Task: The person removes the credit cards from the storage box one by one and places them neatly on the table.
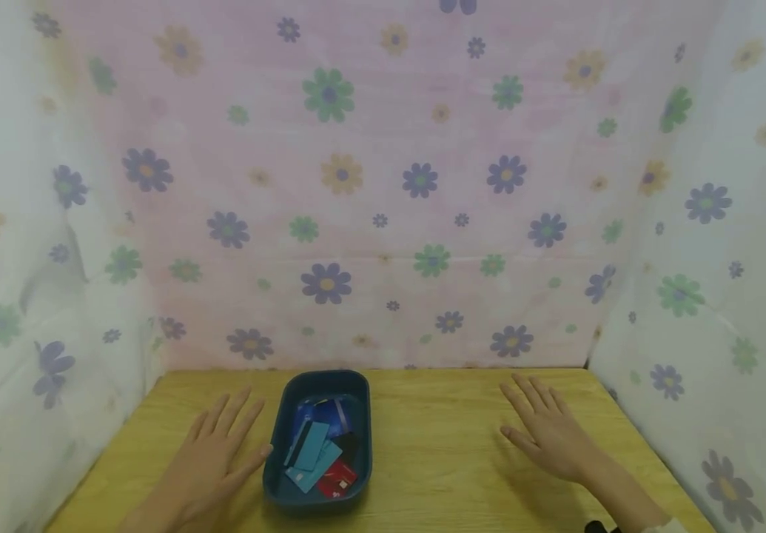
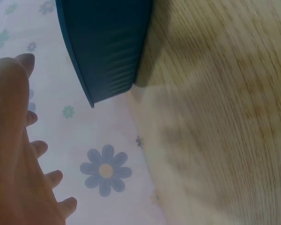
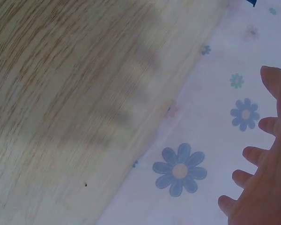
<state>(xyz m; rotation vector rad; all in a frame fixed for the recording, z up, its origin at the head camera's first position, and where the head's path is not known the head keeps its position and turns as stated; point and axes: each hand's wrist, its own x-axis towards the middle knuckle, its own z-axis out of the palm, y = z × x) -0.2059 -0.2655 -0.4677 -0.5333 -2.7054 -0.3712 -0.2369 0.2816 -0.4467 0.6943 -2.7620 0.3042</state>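
Observation:
A dark blue plastic basket [image 1: 365, 444] stands on the wooden table, left of the middle in the head view. Inside it lie several cards: a light blue card with a dark stripe [image 1: 307, 446], another light blue card [image 1: 316, 468], a red card [image 1: 338, 480] with a chip, and dark blue cards [image 1: 334, 417] at the far end. My left hand [image 1: 212, 451] hovers just left of the basket, fingers straight and spread, thumb tip right at the rim. Over the table's right side my right hand [image 1: 552, 437] is held with fingers extended, holding nothing.
The wooden table [image 1: 436, 444] reaches back to a pink flower-printed cloth [image 1: 383, 311]. White flowered cloth hangs along the left side [image 1: 36, 311] and the right side [image 1: 702, 333]. Shadows of the hands fall on the table.

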